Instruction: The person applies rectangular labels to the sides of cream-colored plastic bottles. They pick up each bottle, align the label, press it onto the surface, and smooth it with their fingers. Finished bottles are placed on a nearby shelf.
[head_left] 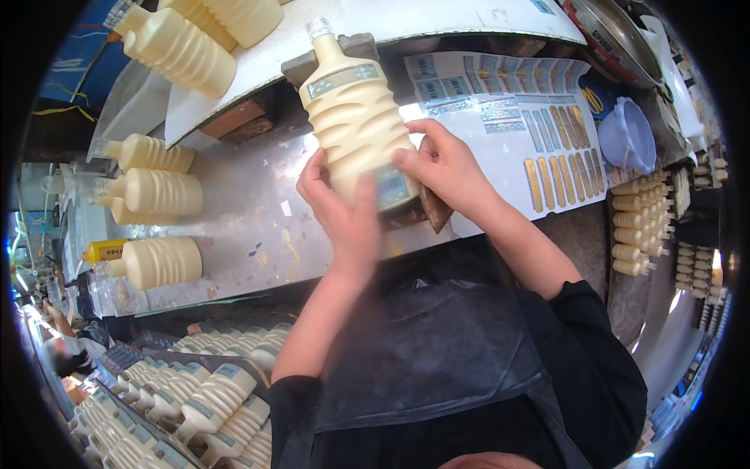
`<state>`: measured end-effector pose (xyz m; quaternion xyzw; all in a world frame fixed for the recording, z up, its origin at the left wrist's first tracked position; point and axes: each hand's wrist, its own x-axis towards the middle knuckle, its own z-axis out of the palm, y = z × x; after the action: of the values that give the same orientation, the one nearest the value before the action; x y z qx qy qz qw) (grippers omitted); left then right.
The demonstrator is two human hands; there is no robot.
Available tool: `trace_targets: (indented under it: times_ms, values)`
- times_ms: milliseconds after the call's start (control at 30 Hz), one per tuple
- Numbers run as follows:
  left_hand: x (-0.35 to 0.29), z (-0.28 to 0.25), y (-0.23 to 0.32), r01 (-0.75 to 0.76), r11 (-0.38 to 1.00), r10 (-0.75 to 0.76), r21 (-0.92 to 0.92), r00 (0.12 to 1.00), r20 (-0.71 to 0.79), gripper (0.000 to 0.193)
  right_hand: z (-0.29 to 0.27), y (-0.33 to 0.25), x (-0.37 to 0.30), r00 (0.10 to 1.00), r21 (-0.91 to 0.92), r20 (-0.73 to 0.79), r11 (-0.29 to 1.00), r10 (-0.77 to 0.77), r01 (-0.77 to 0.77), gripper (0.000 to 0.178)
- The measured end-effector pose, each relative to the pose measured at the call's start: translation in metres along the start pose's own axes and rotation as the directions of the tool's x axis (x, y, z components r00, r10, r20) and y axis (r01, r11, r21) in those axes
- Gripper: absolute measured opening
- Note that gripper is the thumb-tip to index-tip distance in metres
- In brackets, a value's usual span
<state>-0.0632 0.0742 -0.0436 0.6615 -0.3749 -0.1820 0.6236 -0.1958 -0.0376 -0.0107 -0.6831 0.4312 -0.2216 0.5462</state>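
A cream-coloured bottle [351, 117] with swirled ridges and a clear neck lies in front of me, its neck pointing away. Under it is a dark wooden support [294, 72]. A blue-grey patterned band [342, 80] crosses its shoulder, and a similar label [393, 187] sits near its base. My left hand [344, 215] grips the lower left side, its thumb blurred over that label. Along the lower right side, my right hand [453, 166] has its thumb on the bottle and its fingers around the edge.
Right of the bottle lies a sheet of blue and gold stickers [473, 160], with a lilac bucket [627, 137] beyond. Several unlabelled bottles [164, 262] lie at the table's left edge. Labelled bottles [219, 399] fill trays at lower left. A raised white board [437, 19] spans the back.
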Motion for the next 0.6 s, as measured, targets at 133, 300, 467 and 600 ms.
trace_targets:
  times_ms: [133,300,467,600]
  values:
    - [0.000,-0.002,0.001,0.063,0.994,-0.062,-0.090,0.998,0.005,0.067,-0.001,-0.011,-0.005,1.000,-0.086,0.006,0.996,-0.002,0.003,0.063]
    - [0.002,-0.001,0.003,0.050,0.996,-0.048,-0.069,0.998,0.037,0.066,-0.001,-0.013,-0.006,1.000,-0.150,0.007,0.989,-0.011,0.012,0.065]
    - [0.000,-0.003,0.002,0.042,0.995,-0.040,-0.094,0.999,0.017,0.062,-0.004,0.004,-0.003,0.999,0.001,0.044,1.000,-0.010,0.010,0.069]
    - [-0.009,-0.004,-0.007,-0.112,0.990,0.110,0.086,0.993,0.031,0.061,-0.009,-0.003,-0.016,0.995,-0.060,0.101,0.998,0.015,-0.009,0.070]
